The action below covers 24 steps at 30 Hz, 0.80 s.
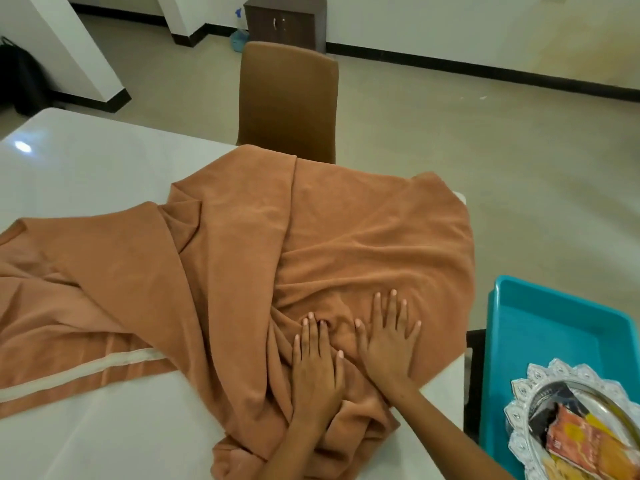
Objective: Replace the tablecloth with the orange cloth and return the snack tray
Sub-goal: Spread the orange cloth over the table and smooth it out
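Note:
The orange cloth (221, 271) lies rumpled and partly spread over the right end of the white table (86, 168), with a cream stripe along its near-left edge. Both my hands lie flat on its wrinkled near part, side by side. My left hand (317, 368) presses the folds with straight fingers, and my right hand (388, 337) presses just to its right with fingers spread. The snack tray (519, 420), silver with a lacy rim and holding snack packets, sits at the lower right inside a teal bin.
The teal plastic bin (540, 323) stands beside the table's right edge. A brown chair (289, 98) is pushed in at the far side. A dark cabinet (284, 19) and a blue bottle (239, 38) stand by the far wall.

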Motion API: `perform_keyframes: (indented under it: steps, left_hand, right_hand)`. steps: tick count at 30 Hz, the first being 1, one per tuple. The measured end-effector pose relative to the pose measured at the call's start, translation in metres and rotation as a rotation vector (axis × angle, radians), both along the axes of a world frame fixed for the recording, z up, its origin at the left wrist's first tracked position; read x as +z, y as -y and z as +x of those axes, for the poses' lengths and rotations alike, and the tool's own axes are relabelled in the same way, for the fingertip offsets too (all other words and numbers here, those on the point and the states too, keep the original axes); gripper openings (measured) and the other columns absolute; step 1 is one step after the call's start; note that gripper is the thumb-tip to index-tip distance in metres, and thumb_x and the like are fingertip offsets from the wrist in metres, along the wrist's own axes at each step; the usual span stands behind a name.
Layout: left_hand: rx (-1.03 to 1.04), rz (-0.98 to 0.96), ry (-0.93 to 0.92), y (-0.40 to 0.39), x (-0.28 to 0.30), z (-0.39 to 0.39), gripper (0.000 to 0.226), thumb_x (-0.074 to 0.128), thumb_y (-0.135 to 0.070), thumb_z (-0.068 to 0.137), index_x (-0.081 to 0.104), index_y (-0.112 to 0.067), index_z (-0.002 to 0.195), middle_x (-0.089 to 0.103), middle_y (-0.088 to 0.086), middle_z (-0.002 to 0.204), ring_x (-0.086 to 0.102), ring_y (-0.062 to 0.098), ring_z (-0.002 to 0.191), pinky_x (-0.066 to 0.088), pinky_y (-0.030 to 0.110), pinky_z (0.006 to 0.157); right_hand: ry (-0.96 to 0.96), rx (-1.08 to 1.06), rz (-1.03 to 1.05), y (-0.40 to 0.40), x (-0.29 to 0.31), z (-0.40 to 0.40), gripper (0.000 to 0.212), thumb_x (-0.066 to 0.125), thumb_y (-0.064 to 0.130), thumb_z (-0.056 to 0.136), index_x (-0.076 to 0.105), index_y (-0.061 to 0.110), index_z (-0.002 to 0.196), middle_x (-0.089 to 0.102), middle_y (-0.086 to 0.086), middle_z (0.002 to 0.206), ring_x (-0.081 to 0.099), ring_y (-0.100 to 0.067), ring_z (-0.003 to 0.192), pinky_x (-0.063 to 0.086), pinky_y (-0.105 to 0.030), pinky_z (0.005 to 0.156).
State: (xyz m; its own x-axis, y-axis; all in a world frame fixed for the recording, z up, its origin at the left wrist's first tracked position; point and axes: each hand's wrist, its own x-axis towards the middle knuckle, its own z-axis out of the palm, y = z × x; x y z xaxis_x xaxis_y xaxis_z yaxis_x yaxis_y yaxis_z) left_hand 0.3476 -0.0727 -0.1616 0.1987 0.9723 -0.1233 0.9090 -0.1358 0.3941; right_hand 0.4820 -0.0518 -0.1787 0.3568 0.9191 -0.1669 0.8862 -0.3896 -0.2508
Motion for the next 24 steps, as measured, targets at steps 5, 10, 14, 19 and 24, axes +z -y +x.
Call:
perform_keyframes:
  steps: [5, 10, 14, 19, 24]
  left_hand:
    - [-0.046, -0.052, 0.179, -0.005, 0.01, -0.01, 0.055, 0.034, -0.037, 0.1, 0.023, -0.016, 0.149, 0.003, -0.003, 0.158, -0.002, 0.011, 0.147, -0.003, 0.028, 0.119]
    - [0.034, 0.179, 0.215, 0.016, 0.038, -0.066, 0.051, 0.026, -0.037, 0.1, 0.03, -0.021, 0.147, 0.013, -0.007, 0.158, 0.006, 0.008, 0.146, 0.003, 0.03, 0.119]
    - [0.157, 0.218, 0.256, 0.037, 0.035, -0.11, 0.056, 0.021, -0.036, 0.098, 0.021, -0.014, 0.149, 0.012, 0.001, 0.159, 0.006, 0.014, 0.147, 0.007, 0.039, 0.12]
    - [0.311, 0.176, 0.396, 0.036, 0.02, -0.131, 0.054, 0.027, -0.033, 0.099, 0.014, -0.016, 0.149, 0.01, -0.004, 0.158, 0.003, 0.006, 0.146, 0.008, 0.039, 0.12]
    - [0.225, 0.138, 0.299, 0.047, 0.016, -0.147, 0.056, 0.027, -0.032, 0.098, 0.007, -0.016, 0.147, 0.005, -0.002, 0.157, 0.002, 0.01, 0.146, 0.011, 0.04, 0.12]
  right_hand:
    - [0.028, 0.102, 0.024, -0.013, -0.001, 0.026, 0.065, 0.024, 0.053, 0.097, 0.005, 0.022, 0.151, -0.003, -0.004, 0.16, -0.005, -0.024, 0.147, -0.003, -0.053, 0.117]
    - [-0.161, -0.018, 0.022, -0.004, 0.035, 0.014, 0.071, 0.014, 0.058, 0.095, 0.01, 0.015, 0.151, 0.006, -0.008, 0.16, -0.001, -0.023, 0.147, 0.0, -0.056, 0.117]
    - [-0.091, 0.245, 0.19, 0.069, 0.052, -0.064, 0.076, 0.013, 0.063, 0.093, 0.024, 0.011, 0.148, 0.021, -0.012, 0.156, 0.017, -0.028, 0.145, 0.008, -0.052, 0.115]
    - [-0.095, 0.416, 0.048, 0.124, 0.019, -0.117, 0.097, 0.029, 0.083, 0.079, 0.016, 0.018, 0.151, 0.009, -0.007, 0.159, 0.005, -0.026, 0.147, 0.005, -0.054, 0.113]
    - [-0.063, 0.43, 0.02, 0.123, 0.017, -0.116, 0.094, 0.031, 0.081, 0.08, 0.024, 0.018, 0.149, 0.015, -0.006, 0.158, 0.015, -0.024, 0.146, 0.008, -0.052, 0.114]
